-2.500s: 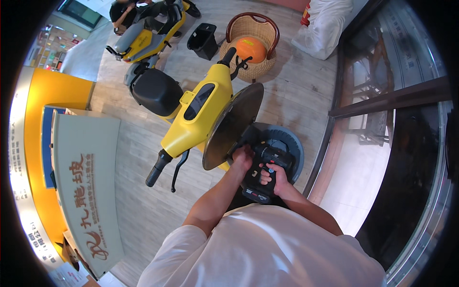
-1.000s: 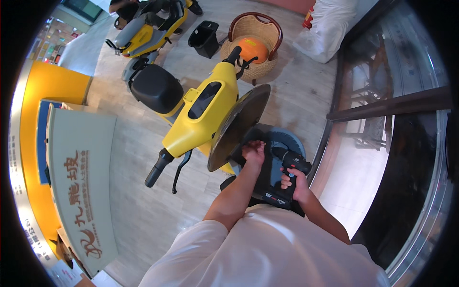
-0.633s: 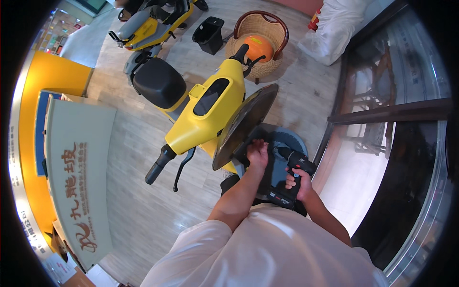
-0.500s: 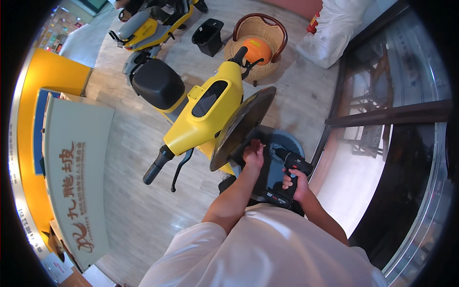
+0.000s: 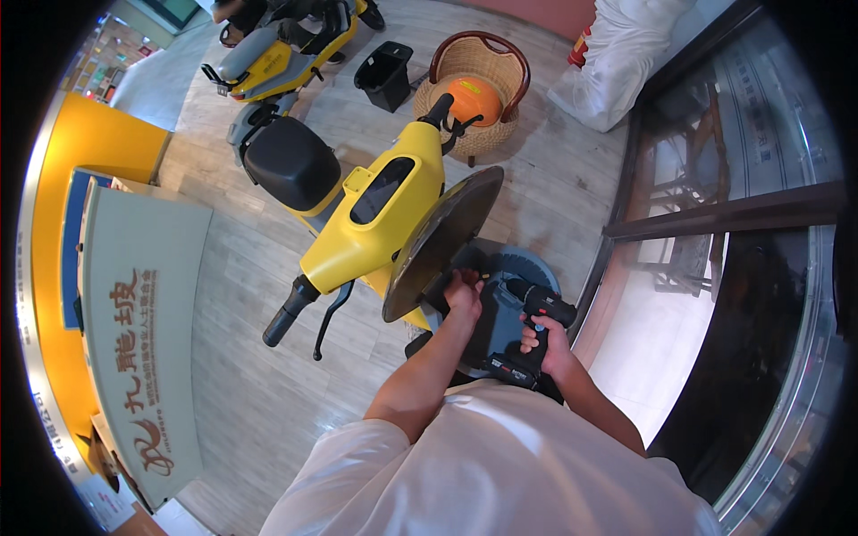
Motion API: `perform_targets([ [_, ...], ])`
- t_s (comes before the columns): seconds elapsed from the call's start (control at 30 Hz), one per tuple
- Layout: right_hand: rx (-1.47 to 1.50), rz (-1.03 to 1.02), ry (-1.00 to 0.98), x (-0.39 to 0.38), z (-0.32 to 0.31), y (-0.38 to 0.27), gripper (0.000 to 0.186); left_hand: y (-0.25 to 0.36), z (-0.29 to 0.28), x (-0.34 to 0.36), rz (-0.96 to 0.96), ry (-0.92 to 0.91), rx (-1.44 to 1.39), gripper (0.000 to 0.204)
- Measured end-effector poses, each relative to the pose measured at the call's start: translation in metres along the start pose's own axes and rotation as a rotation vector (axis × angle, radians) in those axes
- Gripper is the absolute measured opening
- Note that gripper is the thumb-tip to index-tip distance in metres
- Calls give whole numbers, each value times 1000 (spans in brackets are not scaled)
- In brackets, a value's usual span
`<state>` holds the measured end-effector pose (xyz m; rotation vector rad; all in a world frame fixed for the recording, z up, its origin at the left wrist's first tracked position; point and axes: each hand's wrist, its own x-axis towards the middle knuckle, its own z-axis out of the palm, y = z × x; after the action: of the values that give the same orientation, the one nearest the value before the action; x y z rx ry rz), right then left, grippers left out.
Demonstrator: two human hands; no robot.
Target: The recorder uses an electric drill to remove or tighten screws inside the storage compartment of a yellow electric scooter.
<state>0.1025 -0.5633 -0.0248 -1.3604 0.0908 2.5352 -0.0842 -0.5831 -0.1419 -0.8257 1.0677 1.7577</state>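
My right hand (image 5: 549, 347) grips a black cordless drill (image 5: 543, 308) by its handle. The drill's chuck points left toward my other hand. Beside the chuck, my left hand (image 5: 464, 295) is closed, fingers curled; a tiny yellowish bit shows at the fingertips, too small to name. That hand is just under the edge of a large dark round disc (image 5: 444, 243) at the front of a yellow scooter (image 5: 357, 246). Beneath both hands lies a grey round-ended tub or base (image 5: 536, 268), partly hidden by my hands and the drill.
A wicker chair (image 5: 487, 134) holding an orange helmet (image 5: 469, 96) stands beyond the scooter, near a black bin (image 5: 384, 79). Another yellow scooter (image 5: 277, 67) is at the far left, with a person next to it. Glass doors (image 5: 688, 223) run along the right; a pale counter (image 5: 143, 330) stands left.
The view has shifted slightly, so the scooter and disc sit a little further left. My left fingers are curled in more; the drill stays in my right hand.
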Motion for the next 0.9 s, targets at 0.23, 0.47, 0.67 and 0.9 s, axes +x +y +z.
perform_targets([
  [0.23,12,21,-23,2,-2,3,22,0,-18,27,-94,-200,-256,24],
  [0.47,0,2,0,-1,-3,0,23,-8,-14,23,-215,-317,-499,23],
  [0.67,20,29,4,-1,0,2,22,-1,-7,13,-95,-11,-250,26],
  [0.9,48,43,-39,-2,-4,3,21,8,-18,4,-162,-183,33,22],
])
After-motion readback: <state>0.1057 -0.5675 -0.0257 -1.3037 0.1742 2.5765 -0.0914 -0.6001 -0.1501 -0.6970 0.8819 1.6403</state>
